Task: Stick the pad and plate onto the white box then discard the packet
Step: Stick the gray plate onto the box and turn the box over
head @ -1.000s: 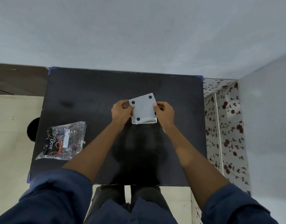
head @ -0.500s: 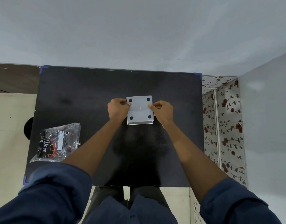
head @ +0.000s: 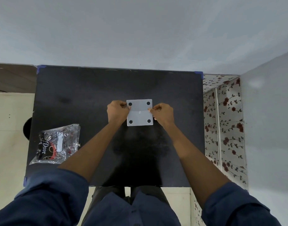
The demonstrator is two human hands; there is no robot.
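A square white plate [head: 139, 112] with a black dot in each of its corners lies flat and square-on near the middle of the black table [head: 84, 98]. The white box under it is hidden by the plate. My left hand [head: 117, 111] pinches the plate's left edge and my right hand [head: 162, 112] pinches its right edge, fingers curled, thumbs on top. A crinkled clear packet [head: 57, 143] with a black and red "Dove" print lies at the table's left front. No separate pad shows.
The table stands against a pale wall. A floral-papered panel [head: 224, 128] runs along its right side, beyond it a grey wall. A round dark object [head: 27, 128] pokes out at the table's left edge, over pale floor.
The plate was tilted over the open white box; it now lies level and square over it, hiding the box. Both hands stayed at its sides.
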